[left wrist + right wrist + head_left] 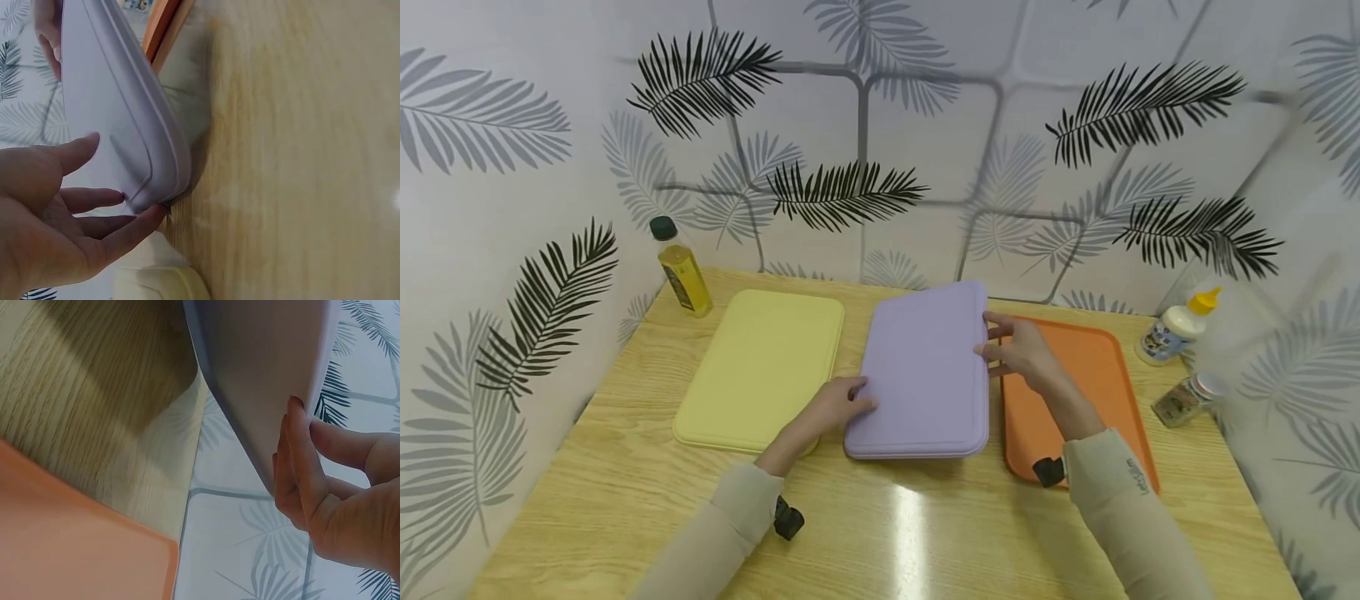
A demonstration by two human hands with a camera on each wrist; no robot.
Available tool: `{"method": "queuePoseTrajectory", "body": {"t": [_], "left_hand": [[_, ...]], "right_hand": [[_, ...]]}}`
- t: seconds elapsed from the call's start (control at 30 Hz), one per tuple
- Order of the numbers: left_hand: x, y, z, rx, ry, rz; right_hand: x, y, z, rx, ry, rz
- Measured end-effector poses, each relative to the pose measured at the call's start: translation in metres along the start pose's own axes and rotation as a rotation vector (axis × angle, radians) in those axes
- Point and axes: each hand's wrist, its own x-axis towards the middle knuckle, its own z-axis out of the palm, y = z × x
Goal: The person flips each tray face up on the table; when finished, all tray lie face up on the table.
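Note:
A light purple tray (pixel 921 375), its smooth face up, is tilted with its right side raised off the table. My right hand (pixel 1021 354) pinches that raised right edge, thumb on the upper face and fingers underneath, as the right wrist view shows. At the tray's lower left edge, my left hand (pixel 835 406) touches the rim with fairly straight fingers; its thumb (pixel 81 153) stands apart over the face. To the left lies a yellow tray (pixel 767 367), partly behind my left wrist. An orange tray (pixel 1075 350) with a raised rim lies on the right, partly under my right forearm.
An oil bottle (pixel 685 271) with a dark green cap stands at the back left. On the right are a white bottle (pixel 1172 332) with a yellow nozzle and a small jar (pixel 1187 400). A leaf-patterned wall (pixel 925 142) borders the wooden table (pixel 850 533).

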Motion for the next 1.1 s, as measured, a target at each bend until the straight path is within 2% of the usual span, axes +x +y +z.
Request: {"method": "queuePoseTrajectory", "body": {"t": [0.1,0.2,0.37,0.47,0.67,0.83,1.1], "left_hand": [[-0.012,0.001,0.004,-0.048,0.005,0.011],[-0.023,0.002,0.008,-0.076,-0.014,0.006],[-0.035,0.006,0.014,-0.054,-0.046,-0.007],[-0.039,0.009,0.015,-0.017,-0.041,0.012],[-0.044,0.013,0.021,0.031,-0.025,0.009],[-0.047,0.016,0.024,0.103,-0.013,0.029],[-0.049,0.017,0.026,0.105,-0.027,0.07]], "right_hand": [[0.0,-0.002,-0.001,0.001,0.0,-0.007],[0.0,-0.005,-0.001,-0.003,0.007,-0.01],[0.0,-0.009,-0.001,-0.01,0.015,-0.005],[0.0,-0.012,-0.001,-0.009,0.013,-0.002],[-0.003,-0.018,0.0,0.0,0.013,0.002],[-0.005,-0.023,-0.002,-0.011,0.01,-0.03],[-0.002,-0.037,-0.003,0.015,0.022,-0.042]]}}
